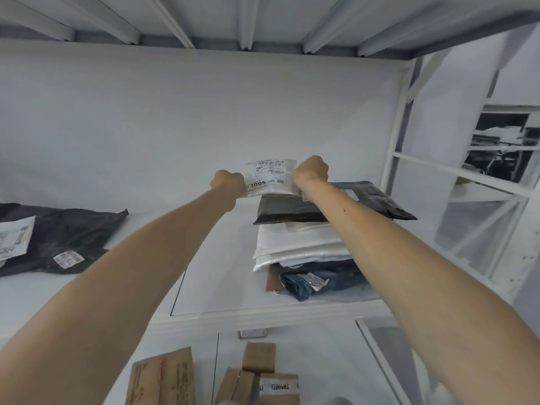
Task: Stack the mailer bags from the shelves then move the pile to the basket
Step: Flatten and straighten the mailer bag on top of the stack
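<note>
You hold the small white mailer bag [267, 178] by its two side edges, your left hand [228, 182] and right hand [311, 171] each curled tight on one, which keeps the limp plastic stretched flat just above the far end of the pile [298, 244] on the shelf [219, 273]. The pile, topped by a black mailer [304, 207], lies partly under your right forearm, so you seem to be squaring this bag to land on it. The dark bags [64, 235] at the left lie well apart; no basket shows.

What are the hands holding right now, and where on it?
One white mailer bag: the left hand grips its left edge, the right hand its right edge.
</note>
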